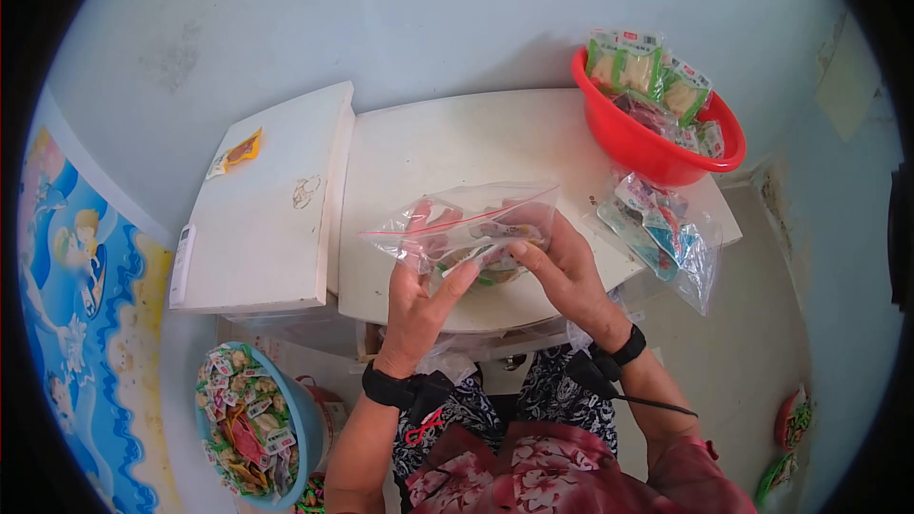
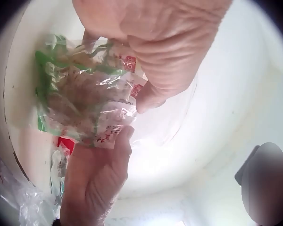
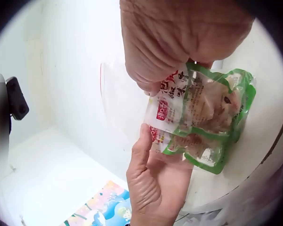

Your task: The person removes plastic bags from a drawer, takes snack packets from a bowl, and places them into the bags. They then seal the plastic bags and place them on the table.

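Observation:
Both hands hold a clear zip bag (image 1: 524, 196) with a red seal line, over the white table. Inside are green-edged snack packets (image 3: 210, 106) with white, red-printed ends; meat-like pieces show through their clear fronts. My left hand (image 1: 419, 300) grips the bag's left side, its thumb on the near face and the fingers behind. On the opposite side my right hand (image 1: 571, 276) grips the bag likewise, thumb pressing near a packet's white end. In the left wrist view the packets (image 2: 85, 89) lie side by side between both hands.
A red basin (image 1: 624, 138) full of packets stands at the table's back right, beside a clear bag of blue packets (image 1: 657, 228). To the left is a raised white panel (image 1: 276, 219) bearing a yellow packet (image 1: 238, 152) and a remote (image 1: 183, 252). A blue bucket (image 1: 303, 419) holds many packets below.

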Tool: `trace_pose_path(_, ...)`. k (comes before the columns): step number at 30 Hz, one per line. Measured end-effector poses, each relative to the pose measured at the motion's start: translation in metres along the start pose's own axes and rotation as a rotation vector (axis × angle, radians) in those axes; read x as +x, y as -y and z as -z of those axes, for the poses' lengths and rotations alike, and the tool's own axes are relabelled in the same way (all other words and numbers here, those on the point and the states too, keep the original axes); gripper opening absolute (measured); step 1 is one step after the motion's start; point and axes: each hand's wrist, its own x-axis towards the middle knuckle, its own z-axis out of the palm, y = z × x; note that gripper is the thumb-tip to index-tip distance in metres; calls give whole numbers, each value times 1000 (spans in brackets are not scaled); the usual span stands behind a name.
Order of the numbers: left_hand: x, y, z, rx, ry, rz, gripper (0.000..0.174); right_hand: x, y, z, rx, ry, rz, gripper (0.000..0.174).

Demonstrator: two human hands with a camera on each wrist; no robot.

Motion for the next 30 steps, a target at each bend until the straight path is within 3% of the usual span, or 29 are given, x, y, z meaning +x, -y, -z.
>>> trace_pose_path(4,5,-3,2,60,8,120,53,2,7,0,49,-47,-96,31)
trace_pose_path(7,8,-9,-3,183,-27,44,31,4,8,0,101,-76,-126,26)
trace_pose_path(10,9,-7,-2,212,-37,9,24,4,-1,5,102,-64,-104,20)
trace_pose_path(17,10,-8,7,257,24,-101,29,7,3,11,4,-22,52,18)
trace_pose_path(23,15,-35,2,294,-28,-149,29,16,31,22,-6,23,-10,20)
trace_pose_path(30,29,-48,28,337,-68,-202,25,39,49,29,10,-68,10,22)
